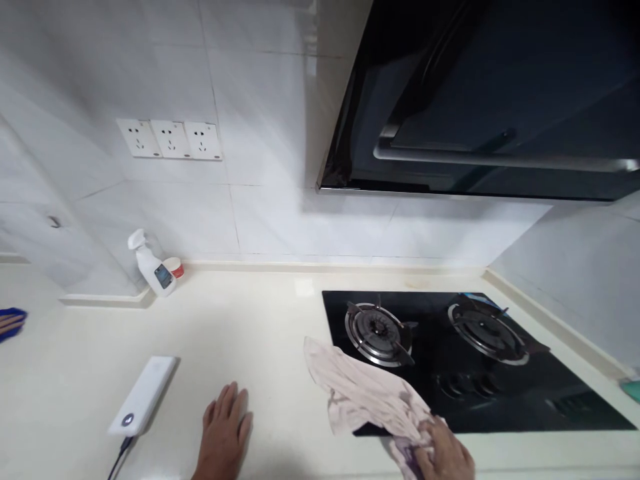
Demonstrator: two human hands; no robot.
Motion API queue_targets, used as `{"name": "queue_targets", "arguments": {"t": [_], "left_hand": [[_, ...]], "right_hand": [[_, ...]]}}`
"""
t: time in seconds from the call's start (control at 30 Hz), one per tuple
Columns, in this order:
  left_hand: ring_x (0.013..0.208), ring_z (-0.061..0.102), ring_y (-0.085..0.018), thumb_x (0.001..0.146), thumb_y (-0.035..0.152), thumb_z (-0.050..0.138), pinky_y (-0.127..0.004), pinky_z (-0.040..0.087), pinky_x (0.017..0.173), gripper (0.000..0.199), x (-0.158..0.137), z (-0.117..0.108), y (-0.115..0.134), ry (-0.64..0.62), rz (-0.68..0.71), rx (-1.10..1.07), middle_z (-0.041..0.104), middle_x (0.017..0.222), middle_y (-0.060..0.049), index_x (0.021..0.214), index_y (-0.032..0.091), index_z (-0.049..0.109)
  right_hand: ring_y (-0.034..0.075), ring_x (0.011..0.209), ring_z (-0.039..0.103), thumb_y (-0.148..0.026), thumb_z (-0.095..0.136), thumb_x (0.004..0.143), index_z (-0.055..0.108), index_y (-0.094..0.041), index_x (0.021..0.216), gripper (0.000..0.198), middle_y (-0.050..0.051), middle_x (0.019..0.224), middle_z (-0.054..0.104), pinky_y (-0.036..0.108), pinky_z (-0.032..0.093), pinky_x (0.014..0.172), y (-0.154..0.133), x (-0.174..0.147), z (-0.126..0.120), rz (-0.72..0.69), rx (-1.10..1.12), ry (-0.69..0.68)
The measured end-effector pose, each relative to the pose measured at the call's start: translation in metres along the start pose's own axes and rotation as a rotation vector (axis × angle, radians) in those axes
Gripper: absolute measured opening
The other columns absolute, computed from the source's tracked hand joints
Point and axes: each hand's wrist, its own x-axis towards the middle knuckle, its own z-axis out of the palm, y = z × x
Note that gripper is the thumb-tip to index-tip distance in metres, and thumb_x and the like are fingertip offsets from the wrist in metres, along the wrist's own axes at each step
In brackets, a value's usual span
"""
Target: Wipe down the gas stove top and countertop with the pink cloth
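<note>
My right hand (pixel 447 453) grips a bunched pale pink cloth (pixel 367 387) at the front edge of the black gas stove (pixel 545 407). The cloth trails up and left from my fingers, partly over the glass and partly over the cream countertop (pixel 260 320). Some of its folds below the hand are a darker purple. My left hand (pixel 223 433) rests palm down on the countertop to the left, fingers stretched out, holding nothing. Close behind the cloth is the left burner (pixel 379 333); the right burner (pixel 487 332) lies farther off.
A white power bank (pixel 145 393) with a dark cable lies left of my left hand. Against the wall stand a white spray bottle (pixel 153 267) and a small red-and-white tub (pixel 175 267). A black range hood (pixel 480 133) overhangs the stove. A blue item (pixel 12 323) sits at the left edge.
</note>
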Motion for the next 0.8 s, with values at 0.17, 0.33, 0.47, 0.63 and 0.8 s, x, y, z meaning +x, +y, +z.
{"name": "queue_targets", "arguments": {"t": [0.17, 0.33, 0.47, 0.63, 0.8], "left_hand": [[0.138, 0.046, -0.026, 0.097, 0.039, 0.045, -0.045, 0.034, 0.109, 0.043, 0.0, -0.001, 0.002, 0.013, 0.005, 0.018, 0.056, 0.147, -0.009, 0.135, 0.025, 0.061], [0.137, 0.046, -0.028, 0.098, 0.039, 0.044, -0.045, 0.035, 0.108, 0.043, 0.001, 0.0, 0.002, 0.013, -0.002, 0.006, 0.057, 0.145, -0.01, 0.134, 0.025, 0.062], [0.137, 0.046, -0.028, 0.098, 0.04, 0.043, -0.045, 0.035, 0.107, 0.044, 0.003, 0.0, 0.0, 0.012, 0.0, -0.011, 0.056, 0.146, -0.01, 0.134, 0.025, 0.062], [0.137, 0.045, -0.026, 0.096, 0.028, 0.04, -0.045, 0.037, 0.106, 0.044, 0.003, 0.002, -0.006, -0.015, 0.004, -0.012, 0.057, 0.145, -0.009, 0.133, 0.026, 0.063], [0.135, 0.047, -0.025, 0.092, 0.024, 0.04, -0.045, 0.038, 0.105, 0.047, 0.004, 0.004, -0.01, -0.003, 0.029, 0.017, 0.057, 0.145, -0.01, 0.133, 0.026, 0.063]], "right_hand": [[0.043, 0.132, 0.046, -0.05, 0.054, 0.08, 0.071, -0.04, 0.11, 0.036, 0.01, 0.129, 0.059, 0.064, 0.044, 0.093, -0.031, 0.011, 0.017, 0.041, -0.015, -0.024], [0.042, 0.133, 0.04, -0.046, 0.052, 0.088, 0.071, -0.029, 0.109, 0.033, 0.013, 0.132, 0.056, 0.065, 0.033, 0.104, -0.116, 0.012, 0.04, 0.051, 0.013, -0.133], [0.04, 0.137, 0.036, -0.05, 0.061, 0.085, 0.07, -0.032, 0.113, 0.034, 0.007, 0.139, 0.055, 0.062, 0.025, 0.111, -0.196, -0.01, 0.04, -0.209, 0.139, -0.321], [0.034, 0.139, 0.037, -0.062, 0.064, 0.082, 0.067, -0.036, 0.115, 0.042, 0.002, 0.141, 0.055, 0.059, 0.022, 0.116, -0.259, -0.038, 0.04, -0.585, 0.348, -0.53], [0.031, 0.143, 0.034, -0.061, 0.063, 0.084, 0.062, -0.038, 0.121, 0.044, 0.0, 0.147, 0.051, 0.056, 0.023, 0.118, -0.235, -0.041, 0.033, -0.721, 0.355, -0.592]]}}
